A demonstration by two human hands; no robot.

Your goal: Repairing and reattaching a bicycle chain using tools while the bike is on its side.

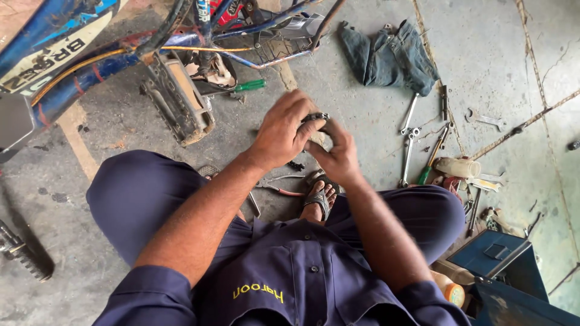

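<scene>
I sit on a grey concrete floor, cracked along the right and stained dark near my left. A blue bicycle frame stands far left. A crumpled denim cloth lies far ahead, with spanners scattered near it on the right. A blue metal toolbox sits near right. Flat, even daylight falls over everything.

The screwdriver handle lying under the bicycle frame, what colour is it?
Green; the screwdriver handle shows in the head view.
</scene>
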